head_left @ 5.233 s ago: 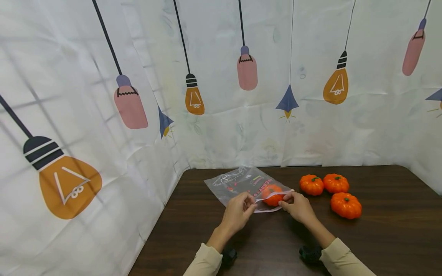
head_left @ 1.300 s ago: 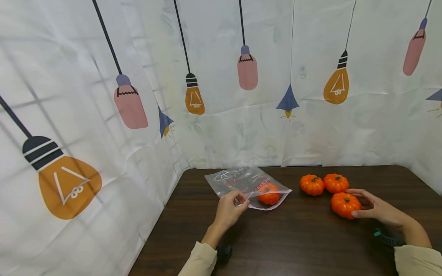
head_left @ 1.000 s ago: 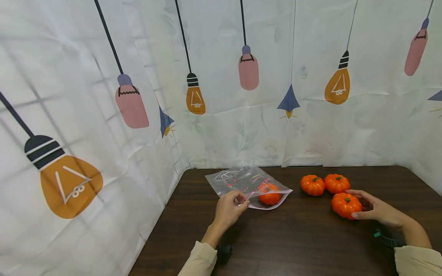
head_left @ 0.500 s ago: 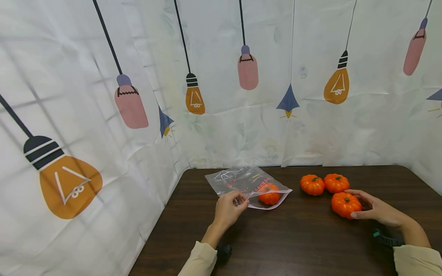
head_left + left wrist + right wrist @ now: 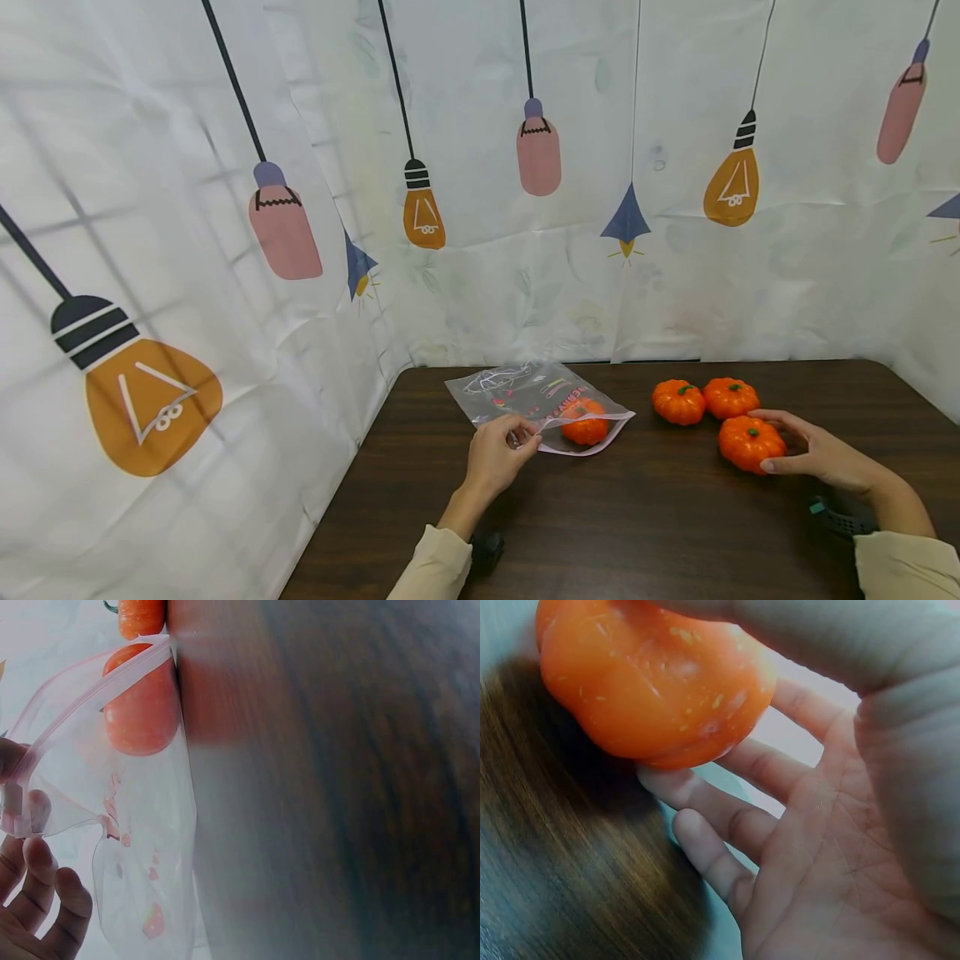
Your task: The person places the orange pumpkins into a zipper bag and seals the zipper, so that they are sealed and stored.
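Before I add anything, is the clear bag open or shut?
Open: on the clear bag, the pink edges stand apart, and an orange pumpkin shows between them.

Dark brown wood-grain table at six o'clock; creased white sheeting, printed with coloured lamps, nine through three o'clock.

Right grip holds a lobed, glossy orange pumpkin flecked with yellow, thumb over one side, spread fingers toward the other, palm partly showing, brown wood-grain surface at frame left, dark shadow beside the pumpkin, pale blurred backdrop upper left.
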`<state>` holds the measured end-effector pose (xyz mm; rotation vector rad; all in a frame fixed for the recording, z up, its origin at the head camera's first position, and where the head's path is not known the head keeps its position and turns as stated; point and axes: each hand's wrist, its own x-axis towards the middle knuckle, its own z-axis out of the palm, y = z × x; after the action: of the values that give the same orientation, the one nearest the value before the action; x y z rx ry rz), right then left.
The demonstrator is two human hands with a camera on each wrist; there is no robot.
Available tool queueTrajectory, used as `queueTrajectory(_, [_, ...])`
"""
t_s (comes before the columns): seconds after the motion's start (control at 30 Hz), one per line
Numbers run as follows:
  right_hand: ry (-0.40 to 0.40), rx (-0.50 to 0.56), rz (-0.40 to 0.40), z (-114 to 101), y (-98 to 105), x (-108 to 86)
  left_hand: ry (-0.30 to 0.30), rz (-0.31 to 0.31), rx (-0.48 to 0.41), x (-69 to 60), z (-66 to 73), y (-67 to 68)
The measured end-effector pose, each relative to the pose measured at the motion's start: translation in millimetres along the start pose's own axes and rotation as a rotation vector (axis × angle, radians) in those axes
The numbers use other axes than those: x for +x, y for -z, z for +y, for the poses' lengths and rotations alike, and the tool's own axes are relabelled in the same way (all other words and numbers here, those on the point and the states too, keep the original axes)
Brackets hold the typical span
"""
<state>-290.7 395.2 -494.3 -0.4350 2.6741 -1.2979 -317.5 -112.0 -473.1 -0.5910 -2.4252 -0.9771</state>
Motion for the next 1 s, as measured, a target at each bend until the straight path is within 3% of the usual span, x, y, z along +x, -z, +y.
queueTrajectory(0.63, [0.005,0.016,0.020,-17,-1,8.2,-0.017,-0.008,-0.031,-0.8,-1.0,-0.8])
queueTrajectory(1.0, [0.067,0.071,0.028,-35,-3,11.7,-0.015,-0.032,-0.057,-0.6,0.1,-0.8])
